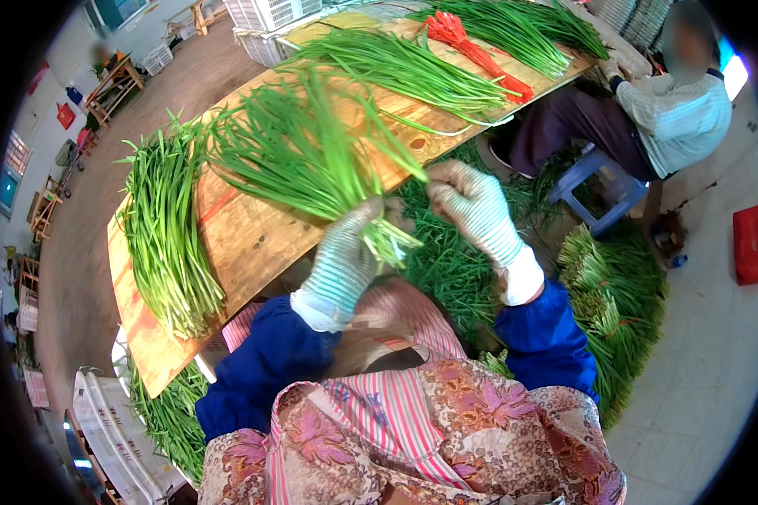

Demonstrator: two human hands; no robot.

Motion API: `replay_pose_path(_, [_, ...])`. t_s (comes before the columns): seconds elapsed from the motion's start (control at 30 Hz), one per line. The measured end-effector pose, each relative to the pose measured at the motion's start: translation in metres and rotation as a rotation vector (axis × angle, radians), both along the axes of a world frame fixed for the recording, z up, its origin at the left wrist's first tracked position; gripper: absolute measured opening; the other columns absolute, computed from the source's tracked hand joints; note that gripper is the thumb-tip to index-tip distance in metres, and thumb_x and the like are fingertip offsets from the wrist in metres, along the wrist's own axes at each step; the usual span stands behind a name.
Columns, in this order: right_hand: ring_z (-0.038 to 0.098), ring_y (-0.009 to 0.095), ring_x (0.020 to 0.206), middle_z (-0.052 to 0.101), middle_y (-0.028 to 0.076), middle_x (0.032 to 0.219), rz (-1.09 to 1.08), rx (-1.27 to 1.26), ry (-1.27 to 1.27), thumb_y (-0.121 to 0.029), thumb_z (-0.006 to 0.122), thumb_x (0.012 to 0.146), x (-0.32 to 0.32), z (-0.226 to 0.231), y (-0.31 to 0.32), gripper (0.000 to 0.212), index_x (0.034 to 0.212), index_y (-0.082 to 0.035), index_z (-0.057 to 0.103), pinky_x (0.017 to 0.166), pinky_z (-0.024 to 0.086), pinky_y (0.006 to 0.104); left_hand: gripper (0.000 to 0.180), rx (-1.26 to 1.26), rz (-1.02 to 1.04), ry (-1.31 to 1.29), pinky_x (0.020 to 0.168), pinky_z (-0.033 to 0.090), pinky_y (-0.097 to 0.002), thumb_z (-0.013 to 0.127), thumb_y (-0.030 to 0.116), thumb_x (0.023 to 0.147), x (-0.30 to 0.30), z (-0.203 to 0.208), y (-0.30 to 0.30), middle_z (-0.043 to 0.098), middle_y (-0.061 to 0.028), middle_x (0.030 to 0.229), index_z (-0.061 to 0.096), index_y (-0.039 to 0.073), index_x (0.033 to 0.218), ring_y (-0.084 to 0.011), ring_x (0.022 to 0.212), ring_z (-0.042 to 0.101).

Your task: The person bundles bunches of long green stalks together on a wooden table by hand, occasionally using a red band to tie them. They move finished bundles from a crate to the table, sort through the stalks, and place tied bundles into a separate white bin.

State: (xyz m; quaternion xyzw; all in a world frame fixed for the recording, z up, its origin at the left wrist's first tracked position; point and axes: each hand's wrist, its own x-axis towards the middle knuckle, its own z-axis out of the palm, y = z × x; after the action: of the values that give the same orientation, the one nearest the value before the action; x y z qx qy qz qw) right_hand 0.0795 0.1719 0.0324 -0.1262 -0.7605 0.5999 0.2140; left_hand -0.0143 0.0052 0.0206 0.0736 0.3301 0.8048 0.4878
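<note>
From where I stand, the bunch of long, flat-leaved green stalks (324, 168) is over the near edge of the plywood tabletop (265, 252), and the person's left hand (343, 261), in a white knit glove with teal stripes, is clamped around it close to the pale cut ends. The bunch's long axis runs slantwise: the short ends poke out past the fingers toward the lower right, while the leaves fan away up and to the left, blurred at the top.

The right hand (476, 206), gloved the same way, sits to the right of the left one and a little farther out from the body, near the bunch but apart from the other hand. Its thumb and fingers look pinched together on the lower end of a few thin, loose green stalks (400, 151), which slope up and leftward, roughly in line with the bunch. That, I'd judge, is the relation that counts: two sets of stalks lying nearly the same way, the thin one to the right of the thick one, cut ends toward the person's right.

To the left lies a thick pile of matching green stalks (164, 227); farther along the board, bright red plastic strips (472, 55) rest among more greens.
</note>
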Motion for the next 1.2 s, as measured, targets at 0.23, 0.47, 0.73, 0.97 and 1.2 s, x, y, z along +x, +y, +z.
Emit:
replay_pose_path(0.23, [0.064,0.028,0.073,0.063,0.014,0.081,0.222,0.492,0.100,-0.017,0.063,0.079,-0.001,-0.004,-0.029,0.023,0.100,-0.008,0.063,0.064,0.051,0.0336,0.021,0.034,0.047,-0.070,0.066,0.051,-0.0320,0.060,0.014,0.084,0.000,-0.024,0.014,0.063,-0.0095,0.089,0.059,-0.002,0.098,-0.0211,0.079,0.061])
replay_pose_path(0.47, [0.055,0.030,0.084,0.058,0.012,0.086,-0.325,1.426,-0.204,-0.014,0.061,0.074,-0.043,0.009,0.066,0.028,0.102,-0.011,0.062,0.073,0.044,0.0410,0.025,0.221,-0.014,-0.119,0.079,0.050,-0.0411,0.062,0.014,0.082,-0.012,0.004,0.018,0.056,-0.0127,0.094,0.055,-0.004,0.098,-0.0244,0.079,0.057])
replay_pose_path(0.73, [0.059,0.031,0.074,0.061,0.012,0.076,0.045,1.272,-0.384,-0.010,0.057,0.070,0.021,-0.048,0.058,0.006,0.073,-0.010,0.061,0.067,0.047,0.0420,0.018,0.261,0.023,-0.047,0.083,0.051,-0.0441,0.060,0.014,0.084,-0.026,-0.005,0.014,0.059,-0.0109,0.087,0.055,0.000,0.095,-0.0228,0.074,0.061])
replay_pose_path(0.97, [0.059,0.029,0.077,0.062,0.011,0.087,0.015,0.677,0.297,-0.010,0.067,0.069,0.018,0.017,0.003,0.033,0.102,-0.009,0.062,0.067,0.048,0.0354,0.015,0.216,0.122,-0.078,0.078,0.053,-0.0418,0.058,0.010,0.085,-0.020,-0.005,0.030,0.061,-0.0135,0.097,0.056,0.000,0.096,-0.0240,0.086,0.062])
replay_pose_path(1.2, [0.058,0.029,0.065,0.056,0.008,0.069,0.064,1.242,-0.012,-0.013,0.059,0.071,0.000,-0.002,-0.006,0.006,0.074,-0.008,0.056,0.055,0.047,0.0419,0.014,0.209,0.266,-0.034,0.079,0.053,-0.0364,0.058,0.010,0.085,-0.030,0.009,0.025,0.060,-0.0112,0.086,0.054,-0.001,0.093,-0.0213,0.077,0.060])
